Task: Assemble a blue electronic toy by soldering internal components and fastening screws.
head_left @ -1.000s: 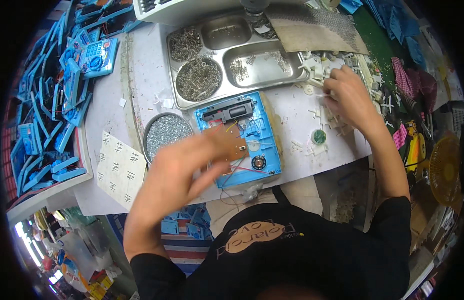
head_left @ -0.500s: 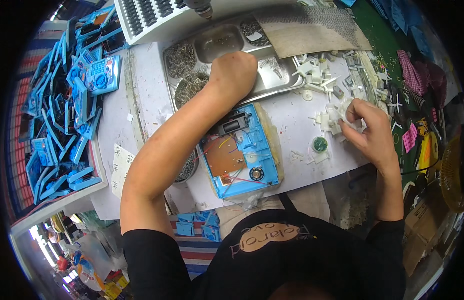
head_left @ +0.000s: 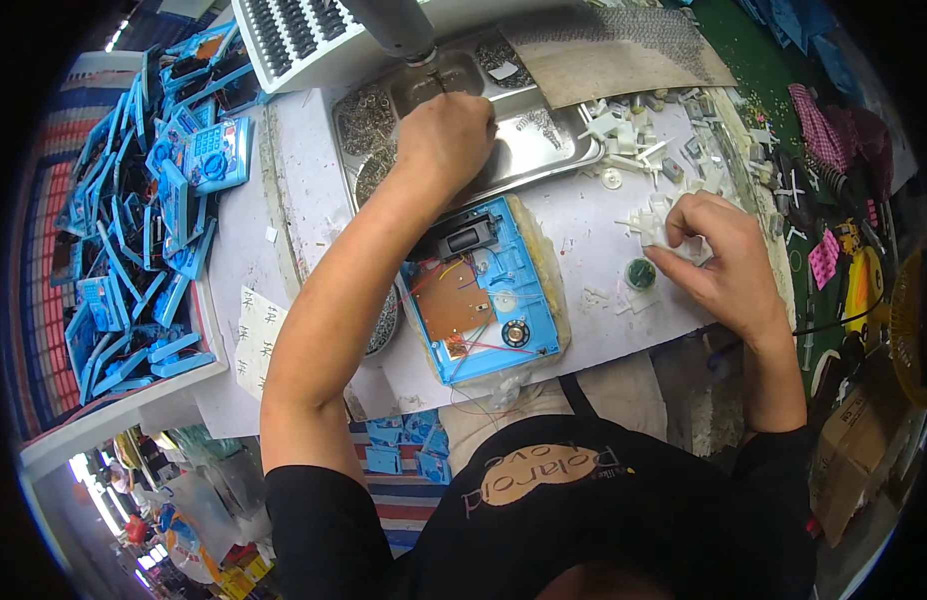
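Note:
My left hand (head_left: 444, 142) is curled closed above the steel compartment tray (head_left: 556, 178), its fingers turned away from view. What it holds, if anything, is hidden. The bit of a hanging grey electric screwdriver (head_left: 396, 28) points down at its knuckles. Over at the right, my right hand (head_left: 719, 250) has its thumb and bent fingers around a white plastic part (head_left: 656, 220) in a small cluster. Between my arms lies an opened blue plastic casing (head_left: 536, 300), with a brown circuit board (head_left: 449, 308), thin wires and a small round speaker (head_left: 515, 333) inside.
Blue casings (head_left: 134, 250) pile up at the left. Loose white parts (head_left: 624, 130) spread beside the tray, below a tan board (head_left: 624, 60). A green-topped round item (head_left: 641, 273) sits near my right thumb. A white rack (head_left: 304, 40) stands behind the tray.
The screwdriver has come lower, toward my left hand, which has shifted slightly left. My right hand has moved a little left and down among the white parts.

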{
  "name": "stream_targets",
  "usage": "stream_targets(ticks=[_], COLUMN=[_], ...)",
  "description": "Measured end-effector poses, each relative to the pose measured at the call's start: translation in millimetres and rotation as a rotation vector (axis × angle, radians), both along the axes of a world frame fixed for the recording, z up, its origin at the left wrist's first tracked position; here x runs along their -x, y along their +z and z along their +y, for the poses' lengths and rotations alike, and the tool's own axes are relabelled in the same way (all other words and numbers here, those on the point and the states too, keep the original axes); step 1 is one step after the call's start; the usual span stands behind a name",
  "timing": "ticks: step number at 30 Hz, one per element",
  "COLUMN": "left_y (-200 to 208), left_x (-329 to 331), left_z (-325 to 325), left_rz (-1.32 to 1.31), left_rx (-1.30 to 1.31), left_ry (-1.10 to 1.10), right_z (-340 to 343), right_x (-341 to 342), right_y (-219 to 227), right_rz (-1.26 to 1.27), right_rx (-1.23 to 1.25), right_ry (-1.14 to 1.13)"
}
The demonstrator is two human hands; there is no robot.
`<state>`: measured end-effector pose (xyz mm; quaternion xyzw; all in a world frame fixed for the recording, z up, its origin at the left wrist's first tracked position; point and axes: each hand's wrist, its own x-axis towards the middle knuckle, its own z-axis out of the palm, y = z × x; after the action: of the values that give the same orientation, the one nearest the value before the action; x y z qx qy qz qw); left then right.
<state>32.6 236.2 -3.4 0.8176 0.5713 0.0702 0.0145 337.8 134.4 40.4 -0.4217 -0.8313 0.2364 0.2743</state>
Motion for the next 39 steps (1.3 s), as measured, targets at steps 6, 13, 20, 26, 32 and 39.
stream_targets(ticks=[6, 13, 20, 26, 32, 39], left_y=[-42, -2, 29, 55, 39, 16], left_x=[-24, -9, 6, 8, -3, 4], left_z=[20, -24, -87, -180, -244, -255], left_rz=[0.006, -0.239, -0.711, -1.225, -1.508, -1.728], left_rx=[0.024, -0.093, 0.402, 0.508, 0.782, 0.848], left_ry=[0.029, -0.057, 0.099, -0.052, 0.198, 0.263], right_z=[-2, -4, -1, -32, -42, -43], right_x=[10, 5, 26, 42, 58, 72], right_y=[0, -1, 11, 9, -6, -7], right_rz=[-0.041, -0.021, 0.186, 0.554, 0.502, 0.42], right_rx=[0.029, 0.038, 0.058, 0.245, 0.321, 0.332], right_ry=[0.037, -0.013, 0.041, 0.105, 0.396, 0.512])
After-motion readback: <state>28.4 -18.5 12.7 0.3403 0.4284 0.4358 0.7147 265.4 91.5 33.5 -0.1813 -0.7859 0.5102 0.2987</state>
